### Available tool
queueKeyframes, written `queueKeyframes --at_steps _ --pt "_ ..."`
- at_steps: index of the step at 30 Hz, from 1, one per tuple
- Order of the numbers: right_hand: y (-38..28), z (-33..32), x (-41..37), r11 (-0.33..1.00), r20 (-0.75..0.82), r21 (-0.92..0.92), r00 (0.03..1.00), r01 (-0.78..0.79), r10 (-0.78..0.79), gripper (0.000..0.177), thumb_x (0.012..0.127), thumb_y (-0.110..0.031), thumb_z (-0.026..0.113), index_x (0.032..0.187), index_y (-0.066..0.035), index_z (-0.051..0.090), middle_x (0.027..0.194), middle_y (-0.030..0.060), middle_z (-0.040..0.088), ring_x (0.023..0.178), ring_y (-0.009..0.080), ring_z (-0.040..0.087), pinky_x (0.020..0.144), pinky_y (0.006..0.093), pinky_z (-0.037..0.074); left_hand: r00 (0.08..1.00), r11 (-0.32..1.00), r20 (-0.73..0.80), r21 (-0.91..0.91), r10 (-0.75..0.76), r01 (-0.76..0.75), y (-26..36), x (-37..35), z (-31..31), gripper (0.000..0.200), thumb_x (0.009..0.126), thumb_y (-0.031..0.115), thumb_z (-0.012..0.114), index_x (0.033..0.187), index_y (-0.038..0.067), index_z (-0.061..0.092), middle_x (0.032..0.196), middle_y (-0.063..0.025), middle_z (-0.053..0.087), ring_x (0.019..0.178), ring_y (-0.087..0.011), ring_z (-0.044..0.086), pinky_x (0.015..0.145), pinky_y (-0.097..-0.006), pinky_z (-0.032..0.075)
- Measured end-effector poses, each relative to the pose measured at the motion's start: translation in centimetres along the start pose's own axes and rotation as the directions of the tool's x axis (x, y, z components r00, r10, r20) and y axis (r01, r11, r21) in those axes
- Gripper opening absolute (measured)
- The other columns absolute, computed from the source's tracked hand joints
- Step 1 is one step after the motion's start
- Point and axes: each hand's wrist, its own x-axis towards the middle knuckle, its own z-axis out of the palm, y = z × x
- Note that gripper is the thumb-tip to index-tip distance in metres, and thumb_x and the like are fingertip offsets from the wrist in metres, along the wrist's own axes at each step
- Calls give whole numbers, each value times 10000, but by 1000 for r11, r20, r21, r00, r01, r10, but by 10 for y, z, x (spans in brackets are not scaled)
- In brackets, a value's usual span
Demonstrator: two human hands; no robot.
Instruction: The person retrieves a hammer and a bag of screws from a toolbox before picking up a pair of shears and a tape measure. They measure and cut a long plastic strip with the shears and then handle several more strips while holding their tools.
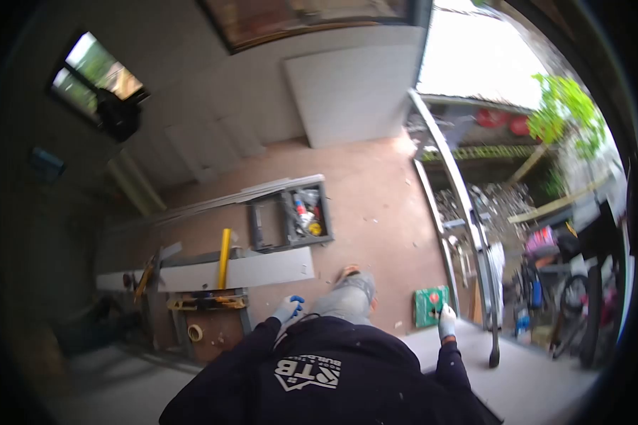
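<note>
My left hand (289, 307), in a white glove with blue fingertips, hangs beside my thigh with its fingers curled; whether anything is inside them is too small to tell. On the other side, my right hand (447, 321), also gloved in white, is at the edge of a green box (429, 307) with a red mark, its fingers closed on the box's near edge. Left of my left hand lies a long white board (269, 269) with a yellow level (225, 258) across it.
A grey tray (325, 212) of tools sits ahead on the brown floor. White panels (354, 92) lean on the far wall. At right stands a metal frame (455, 173) by an opening, with clutter and a plant (563, 117) outside. A tape roll (195, 332) lies lower left.
</note>
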Motion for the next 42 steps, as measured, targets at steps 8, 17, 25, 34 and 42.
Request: queueKeyframes --at_steps 8,17,25,34,42 --pt "-122 150 61 1000 193 -13 981 -8 10 507 1022 -436 520 634 -109 533 540 -32 418 474 83 409 468 303 314 871 917 -308 242 382 -317 135 21 30 282 896 289 719 881 22 632 776 -104 651 709 -161 590 690 -348 493" --pt "-403 285 143 897 671 379 735 -226 -99 353 1079 -292 449 1269 -7 536 769 15 552 582 101 546 499 263 477 350 306 30 420 936 -854 402 39 83 424 908 245 632 1297 83 586 1295 -139 613 1187 -335 586 1028 -471 444" --pt "-545 379 161 598 875 402 98 -693 -474 711 1022 -631 313 1561 -168 292 1519 108 386 1375 283 389 1146 508 305 51 -26 154 459 987 -888 533 68 61 684 776 257 675 1430 137 513 1543 -173 411 1446 -398 336 1196 -563 230" --pt "-646 414 194 587 992 87 17 -805 -124 791 998 -703 306 1478 -86 428 1453 111 522 1313 278 508 1138 483 363 321 271 -43 648 946 -712 564 147 6 761 806 244 656 1513 100 413 1539 -192 419 1469 -366 330 1228 -500 218" --pt "-653 463 375 989 984 -106 132 -99 118 616 1016 -589 457 1237 -50 654 1201 94 689 1107 245 639 938 411 500 710 984 -701 -165 -71 -64 375 277 -35 593 973 579 442 1084 55 696 1091 -232 701 1071 -420 646 895 -524 480"
